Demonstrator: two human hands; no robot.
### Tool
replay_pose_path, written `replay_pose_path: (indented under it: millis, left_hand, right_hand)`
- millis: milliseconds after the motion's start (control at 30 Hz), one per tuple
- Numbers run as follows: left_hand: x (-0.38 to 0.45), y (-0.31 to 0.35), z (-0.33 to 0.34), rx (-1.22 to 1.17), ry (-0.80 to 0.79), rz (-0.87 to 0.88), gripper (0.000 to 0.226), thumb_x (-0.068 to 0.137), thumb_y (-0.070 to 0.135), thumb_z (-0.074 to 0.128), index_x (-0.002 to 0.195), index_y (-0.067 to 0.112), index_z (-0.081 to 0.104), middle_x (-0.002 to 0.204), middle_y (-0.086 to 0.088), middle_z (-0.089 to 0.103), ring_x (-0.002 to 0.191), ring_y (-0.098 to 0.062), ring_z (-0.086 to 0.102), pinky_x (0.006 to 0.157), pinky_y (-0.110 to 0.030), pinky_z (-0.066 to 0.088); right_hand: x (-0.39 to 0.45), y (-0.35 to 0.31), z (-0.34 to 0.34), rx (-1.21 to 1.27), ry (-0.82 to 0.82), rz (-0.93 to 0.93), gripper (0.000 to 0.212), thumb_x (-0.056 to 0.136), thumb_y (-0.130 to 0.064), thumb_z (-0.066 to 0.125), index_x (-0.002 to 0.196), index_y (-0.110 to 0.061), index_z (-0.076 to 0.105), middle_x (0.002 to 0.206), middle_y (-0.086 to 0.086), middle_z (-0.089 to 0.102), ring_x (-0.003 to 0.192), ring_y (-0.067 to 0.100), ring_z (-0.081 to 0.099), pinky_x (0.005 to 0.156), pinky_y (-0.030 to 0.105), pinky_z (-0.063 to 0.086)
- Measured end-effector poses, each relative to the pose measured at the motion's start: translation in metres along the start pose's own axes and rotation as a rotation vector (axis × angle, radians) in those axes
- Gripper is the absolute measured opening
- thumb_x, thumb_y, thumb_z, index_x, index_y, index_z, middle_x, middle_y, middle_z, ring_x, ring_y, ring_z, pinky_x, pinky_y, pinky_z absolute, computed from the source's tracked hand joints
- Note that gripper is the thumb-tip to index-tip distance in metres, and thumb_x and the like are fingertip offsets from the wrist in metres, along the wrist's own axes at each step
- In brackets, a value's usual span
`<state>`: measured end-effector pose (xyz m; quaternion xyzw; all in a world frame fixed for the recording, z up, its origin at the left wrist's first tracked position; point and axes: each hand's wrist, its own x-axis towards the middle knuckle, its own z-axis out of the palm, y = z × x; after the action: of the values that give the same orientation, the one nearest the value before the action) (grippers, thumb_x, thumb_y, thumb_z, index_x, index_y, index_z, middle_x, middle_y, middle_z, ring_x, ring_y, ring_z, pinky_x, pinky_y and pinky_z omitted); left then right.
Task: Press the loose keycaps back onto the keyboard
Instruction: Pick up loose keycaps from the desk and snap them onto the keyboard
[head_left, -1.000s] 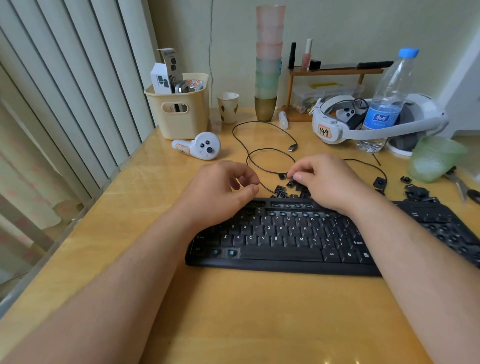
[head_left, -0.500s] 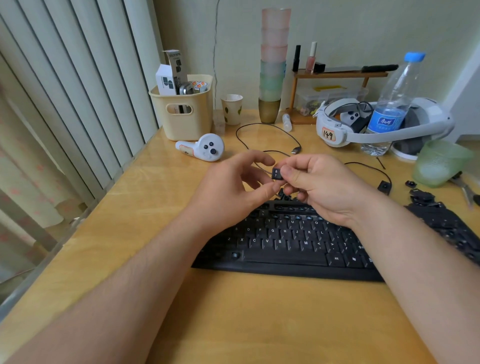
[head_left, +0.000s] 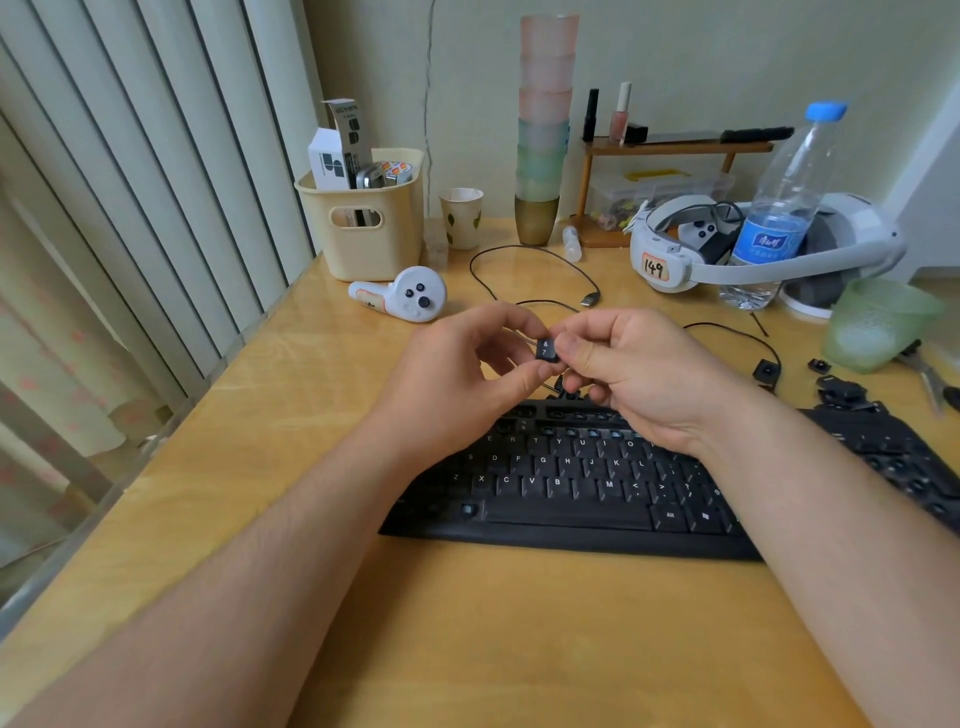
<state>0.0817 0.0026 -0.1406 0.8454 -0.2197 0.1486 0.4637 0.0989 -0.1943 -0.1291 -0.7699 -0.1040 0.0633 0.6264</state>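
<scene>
Pinching one black keycap (head_left: 545, 349) marked "&" and "7" between them, the left hand (head_left: 462, 379) and right hand (head_left: 639, 374) meet above the keyboard (head_left: 571, 483) top rows. More loose keycaps (head_left: 841, 389) lie at its two o'clock, on the table (head_left: 467, 623).

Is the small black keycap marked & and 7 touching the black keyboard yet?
Apart. The head view shows the small black keycap pinched between left hand and right hand, raised above the black keyboard.
</scene>
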Motion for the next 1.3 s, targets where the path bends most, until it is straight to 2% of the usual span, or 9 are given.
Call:
replay_pose_path:
  millis: [167,300,633,767,833,933,1033,1167,1300]
  left_hand:
    - [0.002,-0.005,-0.005,0.038,0.007,-0.037,0.016,0.089,0.032,0.081,0.102,0.03,0.071,0.086,0.014,0.074,0.085,-0.005,0.069,0.072,-0.006,0.042]
    - [0.004,-0.011,-0.011,0.009,-0.011,-0.09,0.007,0.091,0.032,0.079,0.09,0.028,0.074,0.083,0.013,0.074,0.076,0.001,0.065,0.072,-0.01,0.044]
    - [0.006,-0.017,-0.011,-0.173,-0.099,-0.131,0.009,0.092,0.024,0.076,0.093,0.021,0.067,0.081,0.004,0.068,0.072,-0.008,0.057,0.071,-0.028,0.045]
    - [0.005,-0.015,-0.011,-0.24,-0.106,-0.134,0.015,0.09,0.027,0.07,0.102,0.019,0.065,0.088,-0.002,0.071,0.091,-0.034,0.067,0.087,-0.044,0.052]
    - [0.004,-0.015,-0.012,-0.239,-0.111,-0.143,0.014,0.093,0.025,0.069,0.105,0.019,0.064,0.09,-0.001,0.074,0.098,-0.035,0.067,0.092,-0.046,0.052]
    - [0.003,-0.014,-0.013,-0.234,-0.105,-0.161,0.011,0.097,0.021,0.068,0.107,0.022,0.064,0.092,-0.001,0.074,0.09,-0.021,0.065,0.091,-0.045,0.051]
    - [0.002,-0.01,-0.014,-0.237,-0.099,-0.197,0.012,0.099,0.021,0.069,0.109,0.022,0.064,0.095,-0.001,0.076,0.094,-0.026,0.069,0.092,-0.047,0.053]
    - [0.002,-0.006,-0.012,-0.186,-0.077,-0.214,0.015,0.096,0.022,0.073,0.108,0.023,0.065,0.093,-0.003,0.078,0.069,-0.008,0.058,0.066,-0.022,0.047]
    - [0.001,-0.005,-0.007,-0.068,-0.098,-0.194,0.015,0.095,0.023,0.073,0.106,0.029,0.065,0.088,0.007,0.078,0.067,-0.005,0.061,0.065,-0.017,0.047]
  right_hand:
    - [-0.002,0.0,0.002,-0.136,0.086,-0.131,0.012,0.096,-0.014,0.072,0.098,-0.026,0.075,0.08,-0.005,0.074,0.07,0.009,0.064,0.072,0.031,0.053]
    - [-0.005,-0.002,0.006,-0.574,0.179,-0.347,0.016,0.088,-0.025,0.081,0.093,-0.038,0.076,0.08,-0.022,0.069,0.077,-0.001,0.064,0.072,0.012,0.046]
    - [0.001,0.007,0.015,-0.346,0.113,-0.267,0.032,0.08,-0.009,0.086,0.094,-0.036,0.076,0.087,-0.012,0.074,0.086,0.006,0.071,0.088,0.034,0.061]
    - [-0.002,0.005,0.014,-0.409,0.129,-0.314,0.03,0.083,-0.014,0.085,0.093,-0.039,0.074,0.086,-0.012,0.07,0.084,0.003,0.067,0.084,0.027,0.057]
    - [-0.003,0.004,0.013,-0.495,0.139,-0.36,0.03,0.085,-0.015,0.083,0.096,-0.04,0.072,0.089,-0.017,0.067,0.084,-0.002,0.064,0.082,0.02,0.054]
    - [-0.005,0.003,0.013,-0.543,0.144,-0.367,0.027,0.085,-0.018,0.084,0.096,-0.039,0.072,0.086,-0.02,0.068,0.084,-0.003,0.066,0.082,0.024,0.057]
    - [-0.007,0.002,0.011,-0.549,0.154,-0.372,0.024,0.083,-0.021,0.086,0.098,-0.036,0.074,0.084,-0.017,0.07,0.084,0.001,0.067,0.082,0.025,0.058]
    - [-0.009,-0.001,0.008,-0.613,0.14,-0.391,0.023,0.082,-0.023,0.086,0.096,-0.039,0.076,0.081,-0.017,0.07,0.08,0.001,0.066,0.075,0.021,0.054]
    - [-0.012,-0.005,0.004,-0.716,0.099,-0.317,0.017,0.083,-0.026,0.084,0.093,-0.038,0.077,0.076,-0.016,0.07,0.073,0.0,0.063,0.065,0.016,0.047]
